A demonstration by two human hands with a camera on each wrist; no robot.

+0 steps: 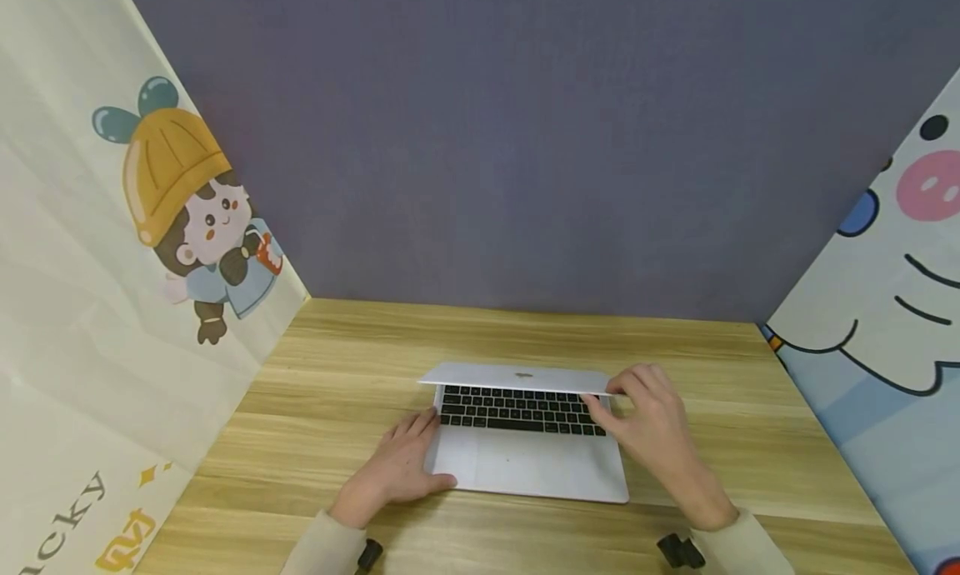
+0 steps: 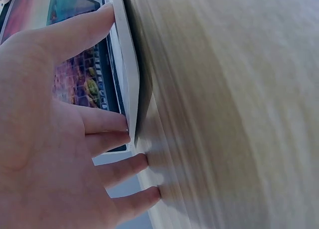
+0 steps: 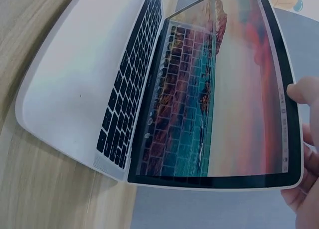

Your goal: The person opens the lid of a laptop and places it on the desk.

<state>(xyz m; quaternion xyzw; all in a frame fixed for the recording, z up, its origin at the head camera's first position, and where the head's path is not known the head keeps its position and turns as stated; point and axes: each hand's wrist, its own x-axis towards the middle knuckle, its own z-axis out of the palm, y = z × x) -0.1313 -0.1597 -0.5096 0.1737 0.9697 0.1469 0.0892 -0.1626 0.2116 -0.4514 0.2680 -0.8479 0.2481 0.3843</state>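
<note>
A silver laptop lies on the wooden table, its lid partly raised and leaning forward over the black keyboard. At the lid's right corner, my right hand pinches the edge between thumb and fingers. The lit screen shows a colourful picture in the right wrist view and mirrors the keys. My left hand rests against the base's left side, thumb near the front corner. In the left wrist view, its fingers are fairly straight and touch the laptop's edge and the table.
The wooden table ends at a grey-blue panel behind. White printed sheets stand on both sides, one with a cartoon figure in a yellow hat, the other with a cartoon animal.
</note>
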